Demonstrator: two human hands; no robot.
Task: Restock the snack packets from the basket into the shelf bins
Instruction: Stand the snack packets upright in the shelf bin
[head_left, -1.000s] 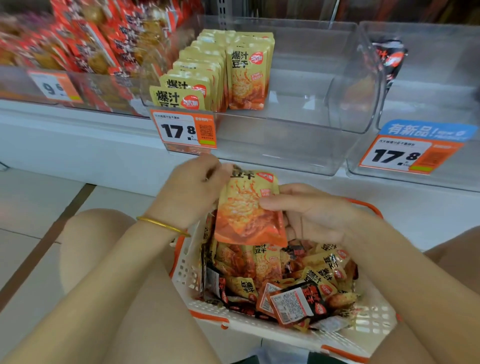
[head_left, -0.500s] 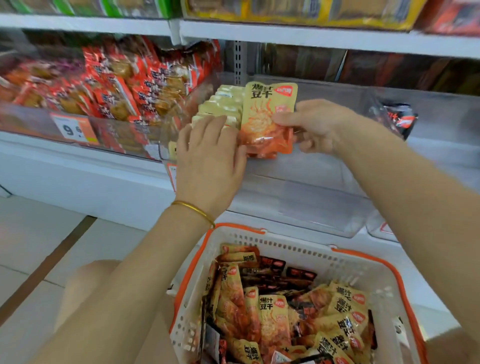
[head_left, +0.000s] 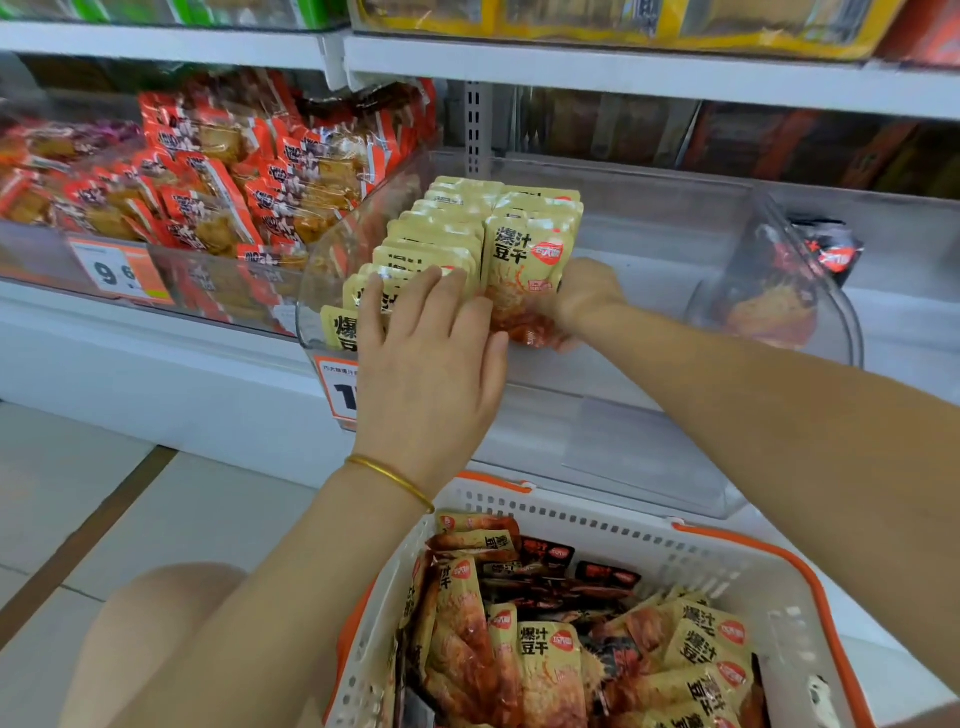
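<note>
Packet (head_left: 522, 275) now down in bin (head_left: 623, 431), right fingers (head_left: 571, 340) gripping it, left fingers (head_left: 415, 299) flat.

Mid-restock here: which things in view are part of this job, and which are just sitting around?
Job: yellow packet held in the right hand; left hand resting on the packet rows; clear bin; basket of packets.
Lying about: red packets in the neighbouring bin; 9.6 price tag; yellow goods on the top shelf.

I can't read the price tag (head_left: 337, 388) behind the left hand (head_left: 431, 369); the packet (head_left: 524, 280) hides most fingers of the right hand (head_left: 589, 297).
</note>
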